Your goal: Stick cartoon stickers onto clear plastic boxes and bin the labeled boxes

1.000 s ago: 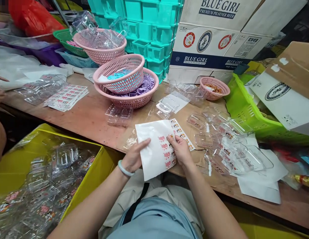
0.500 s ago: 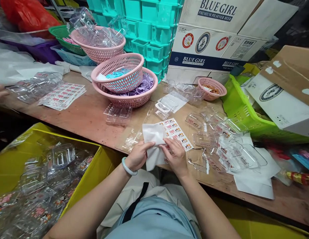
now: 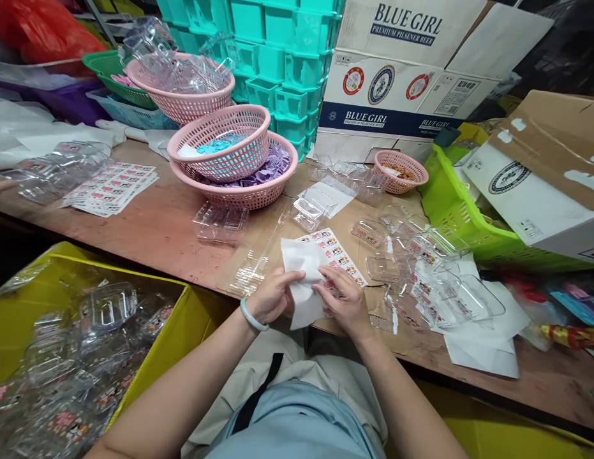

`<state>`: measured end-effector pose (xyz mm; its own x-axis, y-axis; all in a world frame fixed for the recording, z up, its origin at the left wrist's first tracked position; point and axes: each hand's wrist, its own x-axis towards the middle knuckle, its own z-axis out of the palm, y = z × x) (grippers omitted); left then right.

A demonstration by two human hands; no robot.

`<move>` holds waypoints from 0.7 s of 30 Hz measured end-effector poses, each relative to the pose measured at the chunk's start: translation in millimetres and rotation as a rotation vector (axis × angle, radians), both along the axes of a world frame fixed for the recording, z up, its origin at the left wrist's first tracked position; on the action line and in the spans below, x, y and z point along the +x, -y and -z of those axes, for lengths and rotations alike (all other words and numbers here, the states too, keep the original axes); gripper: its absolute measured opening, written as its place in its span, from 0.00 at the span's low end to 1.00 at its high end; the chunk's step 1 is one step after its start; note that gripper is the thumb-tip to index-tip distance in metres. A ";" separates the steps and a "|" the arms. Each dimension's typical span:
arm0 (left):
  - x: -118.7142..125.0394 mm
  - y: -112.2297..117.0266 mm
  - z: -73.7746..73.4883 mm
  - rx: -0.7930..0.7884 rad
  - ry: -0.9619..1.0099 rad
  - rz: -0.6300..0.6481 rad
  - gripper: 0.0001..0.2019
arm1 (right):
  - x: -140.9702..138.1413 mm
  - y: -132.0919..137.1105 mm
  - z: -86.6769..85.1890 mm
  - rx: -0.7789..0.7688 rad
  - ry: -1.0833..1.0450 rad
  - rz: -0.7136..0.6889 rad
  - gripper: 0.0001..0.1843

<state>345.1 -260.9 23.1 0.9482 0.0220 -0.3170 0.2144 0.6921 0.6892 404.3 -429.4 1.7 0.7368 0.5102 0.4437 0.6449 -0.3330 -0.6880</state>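
My left hand [image 3: 272,294] and my right hand [image 3: 343,299] both pinch a folded white backing paper of a sticker sheet [image 3: 304,274] at the near edge of the wooden table [image 3: 163,223]. The printed half of the sheet [image 3: 335,252], with small cartoon stickers, lies flat on the table just beyond my right hand. Several clear plastic clamshell boxes [image 3: 421,280] with stickers on them lie to the right of my hands.
Stacked pink baskets [image 3: 230,159] stand at the back, with teal crates [image 3: 282,57] and beer cartons [image 3: 397,83] behind. A green basket [image 3: 454,204] sits right. A yellow bin [image 3: 86,357] of clear boxes is at lower left. More sticker sheets [image 3: 110,188] lie left.
The white backing paper was wide and flat; my hands have folded it over into a smaller bunch and drawn closer together. The view has shifted slightly.
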 end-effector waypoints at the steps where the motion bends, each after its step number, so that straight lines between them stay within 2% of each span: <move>1: 1.4 0.7 0.0 0.006 0.022 0.012 0.18 | -0.3 0.5 1.3 0.005 0.007 0.015 0.15; 5: 5.9 2.1 2.3 0.107 0.053 0.008 0.19 | -3.4 -2.0 8.3 0.079 -0.140 0.077 0.12; 10: 7.4 1.5 7.2 0.259 0.051 0.021 0.20 | -1.9 -8.2 10.9 0.340 -0.662 0.190 0.12; 12: 6.8 0.9 10.0 0.263 0.037 0.029 0.21 | 2.7 -6.8 7.7 0.455 -0.785 0.283 0.12; 14: 6.3 0.3 12.4 0.241 0.027 0.046 0.22 | 6.8 -2.9 2.8 0.490 -0.787 0.332 0.13; 19: 6.7 -0.1 12.9 0.207 0.012 0.061 0.24 | 1.7 4.1 -5.0 0.187 -0.410 0.132 0.10; 21: 7.1 0.7 11.6 0.213 0.014 0.066 0.24 | -2.2 3.0 -3.3 0.185 -0.332 0.151 0.08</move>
